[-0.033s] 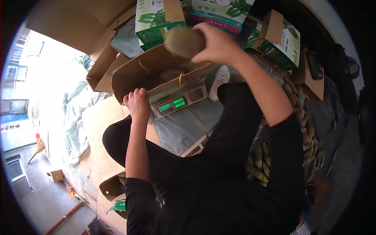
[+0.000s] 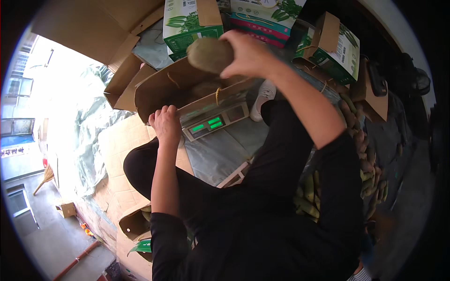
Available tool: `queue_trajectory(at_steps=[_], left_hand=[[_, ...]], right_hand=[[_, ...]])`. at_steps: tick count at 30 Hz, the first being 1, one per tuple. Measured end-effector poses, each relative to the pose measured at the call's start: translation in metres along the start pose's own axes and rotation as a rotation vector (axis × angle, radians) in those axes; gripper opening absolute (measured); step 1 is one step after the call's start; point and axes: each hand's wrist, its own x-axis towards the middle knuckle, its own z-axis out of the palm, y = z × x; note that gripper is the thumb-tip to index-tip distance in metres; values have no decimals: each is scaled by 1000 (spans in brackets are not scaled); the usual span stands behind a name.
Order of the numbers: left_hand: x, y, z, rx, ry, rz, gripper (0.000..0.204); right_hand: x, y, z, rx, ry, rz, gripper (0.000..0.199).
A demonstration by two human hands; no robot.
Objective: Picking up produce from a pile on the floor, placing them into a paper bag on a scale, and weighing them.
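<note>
My right hand (image 2: 248, 56) is raised and closed around a brownish-green oblong fruit (image 2: 208, 54), holding it just above an open brown cardboard box (image 2: 164, 84). More such fruit lies dimly inside the box. The box rests on a flat weighing scale (image 2: 213, 122) with a lit green display. My left hand (image 2: 165, 124) grips the box's near rim, fingers curled over the edge. I am crouched over my black-clad knees.
Green-and-white printed cartons (image 2: 190, 21) (image 2: 337, 47) stand behind the box. A heap of green-yellow produce (image 2: 365, 154) lies at the right. Flattened cardboard (image 2: 122, 140) and plastic sheeting (image 2: 93, 122) cover the floor at left. A white shoe (image 2: 263, 96) sits by the scale.
</note>
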Motion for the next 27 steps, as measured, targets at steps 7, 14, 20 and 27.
queue_trajectory(at_steps=[7,14,20,27], left_hand=[[1,6,1,20,-9,6,5],[5,6,5,17,15,39,8],[5,-4,12,120,-11,71,6],[3,-3,11,190,-28,18,13]], right_hand=[[34,-38,125,-265,-426,108,68],[38,-25,173,111,-320,107,58],[21,0,59,421,-322,-52,43],[-111,100,-68,422,146,340,32]])
